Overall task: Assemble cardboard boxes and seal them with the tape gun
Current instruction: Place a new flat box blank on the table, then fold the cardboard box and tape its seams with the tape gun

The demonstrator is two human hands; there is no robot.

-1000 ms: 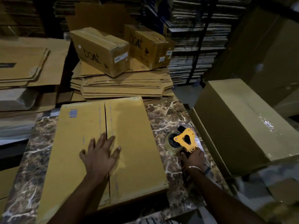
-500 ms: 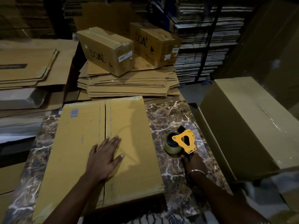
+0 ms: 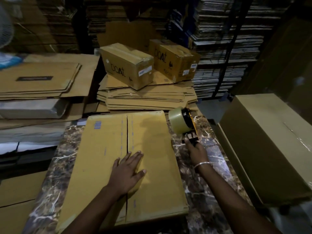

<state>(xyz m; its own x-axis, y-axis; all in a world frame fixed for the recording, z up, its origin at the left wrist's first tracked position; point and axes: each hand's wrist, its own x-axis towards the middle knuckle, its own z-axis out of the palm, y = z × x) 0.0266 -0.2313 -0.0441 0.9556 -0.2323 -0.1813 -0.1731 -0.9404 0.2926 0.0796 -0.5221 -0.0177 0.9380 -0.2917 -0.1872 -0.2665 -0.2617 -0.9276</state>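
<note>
A brown cardboard box (image 3: 104, 157) lies on the marble table (image 3: 202, 174) with its two top flaps folded shut, the seam running away from me. My left hand (image 3: 128, 171) presses flat on the flaps, fingers straight across the seam. My right hand (image 3: 196, 150) grips the handle of the yellow and black tape gun (image 3: 182, 121), lifted off the table by the box's far right corner, its clear tape roll facing the box.
A large closed box (image 3: 270, 141) stands right of the table. Two taped "boAt" boxes (image 3: 128, 65) sit on a stack of flat cardboard (image 3: 148, 98) behind the table. More flat sheets (image 3: 42, 80) pile up at the left. Shelves of stacked cardboard fill the back.
My right hand has lifted the tape gun off the table and carried it toward the box's far end. My left hand has shifted slightly right on the flaps.
</note>
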